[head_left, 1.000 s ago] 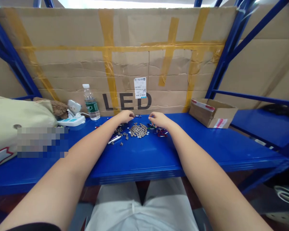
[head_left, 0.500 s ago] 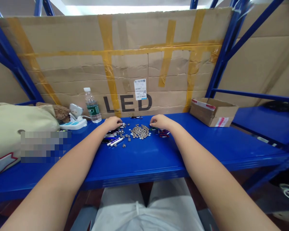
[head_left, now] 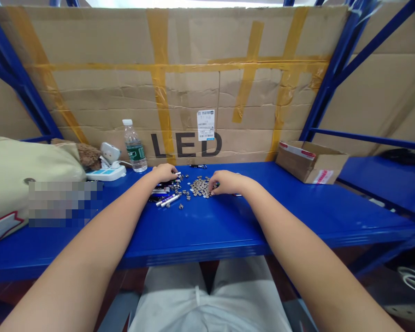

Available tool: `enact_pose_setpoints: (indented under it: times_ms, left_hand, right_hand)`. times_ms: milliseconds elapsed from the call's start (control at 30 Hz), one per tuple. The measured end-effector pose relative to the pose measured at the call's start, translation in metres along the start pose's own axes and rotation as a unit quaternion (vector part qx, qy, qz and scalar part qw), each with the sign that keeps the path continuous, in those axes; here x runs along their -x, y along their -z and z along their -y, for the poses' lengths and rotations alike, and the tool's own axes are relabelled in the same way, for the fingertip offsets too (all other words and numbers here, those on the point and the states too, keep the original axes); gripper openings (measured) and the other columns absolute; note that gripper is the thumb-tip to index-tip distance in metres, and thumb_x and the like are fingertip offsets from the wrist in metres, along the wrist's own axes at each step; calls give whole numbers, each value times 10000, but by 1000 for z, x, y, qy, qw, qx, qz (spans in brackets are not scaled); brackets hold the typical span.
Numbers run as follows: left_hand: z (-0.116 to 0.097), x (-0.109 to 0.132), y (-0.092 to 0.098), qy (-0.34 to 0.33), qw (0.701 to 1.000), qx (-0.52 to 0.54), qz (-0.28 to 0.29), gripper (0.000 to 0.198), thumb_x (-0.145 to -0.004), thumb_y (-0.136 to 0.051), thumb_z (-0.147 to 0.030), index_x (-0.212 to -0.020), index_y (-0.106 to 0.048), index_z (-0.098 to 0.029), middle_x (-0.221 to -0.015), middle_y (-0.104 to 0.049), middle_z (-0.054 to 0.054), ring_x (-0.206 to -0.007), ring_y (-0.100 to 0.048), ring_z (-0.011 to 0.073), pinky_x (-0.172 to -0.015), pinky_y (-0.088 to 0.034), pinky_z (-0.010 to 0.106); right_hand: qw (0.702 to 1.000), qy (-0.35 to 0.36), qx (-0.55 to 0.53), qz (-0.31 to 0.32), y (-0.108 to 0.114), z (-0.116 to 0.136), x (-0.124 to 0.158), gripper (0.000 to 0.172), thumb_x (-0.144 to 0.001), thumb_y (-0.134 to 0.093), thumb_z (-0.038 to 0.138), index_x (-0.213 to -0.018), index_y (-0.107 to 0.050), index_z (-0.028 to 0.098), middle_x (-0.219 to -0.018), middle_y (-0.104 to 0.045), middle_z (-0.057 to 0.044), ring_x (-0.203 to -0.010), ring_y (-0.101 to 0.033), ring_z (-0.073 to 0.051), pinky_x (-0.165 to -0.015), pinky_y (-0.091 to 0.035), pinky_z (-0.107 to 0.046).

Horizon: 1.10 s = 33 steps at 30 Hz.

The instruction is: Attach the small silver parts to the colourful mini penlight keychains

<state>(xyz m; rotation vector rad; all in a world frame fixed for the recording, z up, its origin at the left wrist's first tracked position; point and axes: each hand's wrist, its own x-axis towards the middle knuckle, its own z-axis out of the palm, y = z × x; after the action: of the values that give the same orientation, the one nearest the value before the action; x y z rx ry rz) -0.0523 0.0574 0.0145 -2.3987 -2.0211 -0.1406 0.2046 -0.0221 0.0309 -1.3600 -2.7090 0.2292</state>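
Observation:
My left hand (head_left: 165, 172) is closed at the back of a heap of small tubes, with a slim silver tube (head_left: 177, 173) showing at its fingertips. Below it lie more silver, blue and black tubes (head_left: 169, 200), together with small metal caps (head_left: 181, 206). My right hand (head_left: 224, 182) curls down at the right side of a pile of small round metal discs (head_left: 199, 186), like button cells. Its thumb and fingers are pinched at the pile's edge; whatever they hold is too small to make out. The hand mostly covers the metal clips behind it.
Behind the blue table (head_left: 200, 230) stands a large cardboard sheet (head_left: 124, 92). A water bottle (head_left: 135, 152), a power strip (head_left: 107, 173) and a pale bag (head_left: 31, 161) are on the left. A black tube (head_left: 198, 166) lies at the back; an open cardboard box (head_left: 309, 163) sits right.
My right hand has moved left and slightly down, from the coloured clips to the edge of the disc pile. My left hand has stayed by the tubes, where a silver tube now shows. The view has shifted slightly.

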Motion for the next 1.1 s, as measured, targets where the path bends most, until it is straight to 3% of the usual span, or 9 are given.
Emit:
enact_pose_setpoints:
  times_ms: [300, 500, 633, 700, 767, 900, 1000, 1100]
  left_hand:
    - [-1, 2, 0, -11, 998, 47, -35, 235, -731, -656, -347, -937, -681, -237, -1054, -692, 59, -1009, -595, 274, -859, -410, 373]
    - [-2, 5, 2, -46, 989, 72, -120, 294, -802, -579, -442, -986, -695, -244, -1084, -681, 76, -1066, -562, 303, -882, -380, 402]
    - [-12, 10, 7, -112, 974, 89, -177, 353, -851, -500, -410, -1075, -672, -198, -1084, -662, 93, -1011, -577, 259, -847, -414, 349]
    - [-22, 16, 9, -154, 963, 110, -193, 350, -864, -471, -378, -1077, -665, -178, -1019, -662, 90, -934, -590, 226, -806, -430, 321]
    - [-36, 23, 10, -183, 955, 138, -189, 346, -871, -455, -363, -1063, -662, -163, -966, -660, 87, -878, -594, 211, -773, -436, 312]
    - [-63, 37, 7, -254, 940, 191, -124, 302, -862, -483, -360, -1006, -664, -165, -877, -673, 57, -798, -601, 185, -721, -434, 288]
    - [-74, 42, 2, -281, 927, 220, -115, 296, -871, -477, -371, -969, -665, -165, -880, -680, 46, -769, -595, 170, -691, -424, 274]
    - [-75, 43, -1, -268, 920, 266, -106, 325, -873, -476, -405, -985, -664, -166, -874, -689, 41, -756, -596, 165, -660, -421, 263]
  right_hand:
    - [999, 35, 6, 8, 0, 2, 1, 134, -720, -697, 221, -841, -754, 230, -936, -693, -46, -894, -614, -192, -769, -442, -261]
    - [999, 40, -9, 10, -6, 0, -4, 97, -711, -703, 231, -795, -751, 224, -867, -704, -39, -837, -625, -179, -766, -452, -255]
    - [998, 47, -30, 8, -9, -3, -6, 56, -696, -704, 227, -735, -741, 212, -847, -701, -42, -818, -622, -177, -760, -457, -256]
    - [996, 69, -37, -31, -8, -4, -7, 44, -696, -696, 208, -721, -732, 204, -902, -691, -51, -851, -615, -180, -784, -452, -263]
    - [988, 83, -51, -118, -6, -7, -8, 49, -715, -676, 195, -734, -721, 191, -943, -673, -62, -881, -604, -182, -814, -442, -275]
    - [947, 57, -104, -297, -4, -12, -13, 57, -750, -651, 199, -750, -692, 160, -808, -647, -53, -785, -580, -160, -744, -435, -279]
    - [928, 40, -145, -340, -6, -15, -17, 69, -756, -649, 214, -739, -677, 153, -733, -623, -32, -699, -544, -140, -654, -413, -262]
    - [924, 40, -163, -344, -8, -17, -19, 77, -765, -639, 221, -752, -678, 155, -734, -625, -27, -682, -531, -132, -636, -401, -257]
